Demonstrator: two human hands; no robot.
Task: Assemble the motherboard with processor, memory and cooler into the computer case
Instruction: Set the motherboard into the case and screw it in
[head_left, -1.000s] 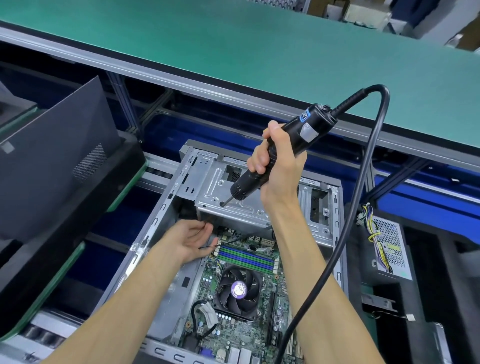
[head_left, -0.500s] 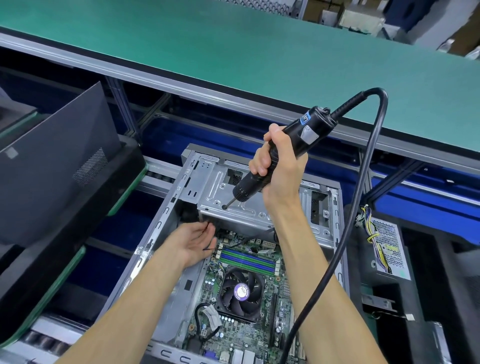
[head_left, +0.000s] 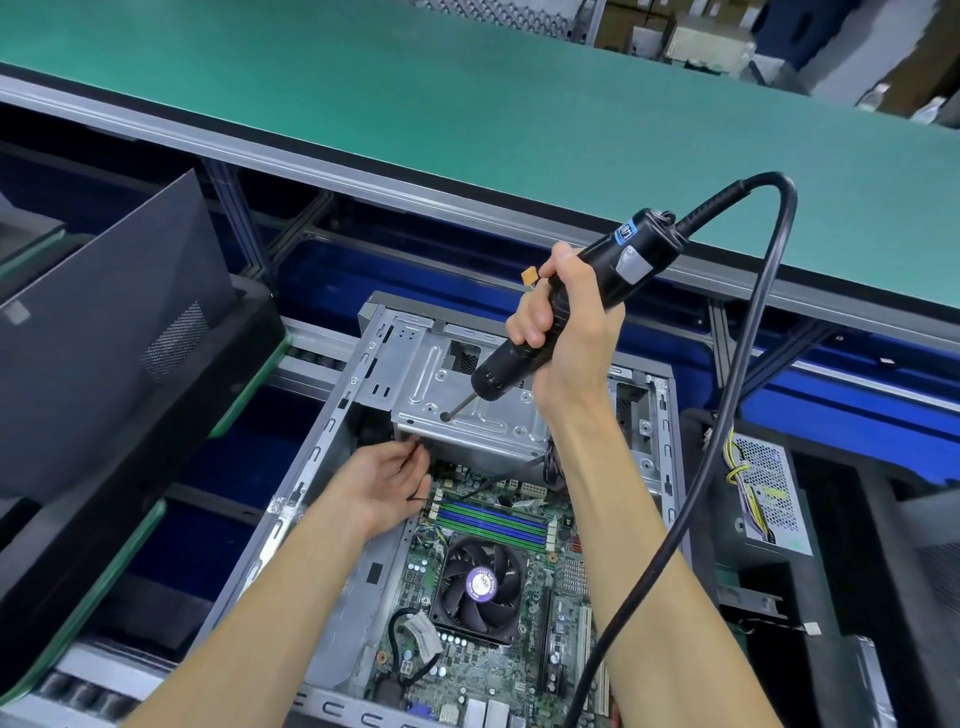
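An open grey computer case (head_left: 332, 431) lies in front of me with the green motherboard (head_left: 524, 649) inside. On the board sit a black cooler fan (head_left: 480, 584) and blue and green memory slots (head_left: 493, 519). My right hand (head_left: 566, 343) grips a black electric screwdriver (head_left: 582, 296), tilted, its bit tip touching the silver drive cage (head_left: 467, 410) at the case's far end. My left hand (head_left: 387, 488) is inside the case just below the cage, fingers pinching a thin black cable (head_left: 415, 498).
The screwdriver's thick black cord (head_left: 748, 431) loops down past my right forearm. A power supply (head_left: 763, 493) with yellow wires lies right of the case. A black side panel (head_left: 104, 332) leans on the left. A green bench top (head_left: 467, 104) runs behind.
The screwdriver and both hands have held nearly the same pose. My left hand has shifted slightly toward the cage's lower edge with the thin cable.
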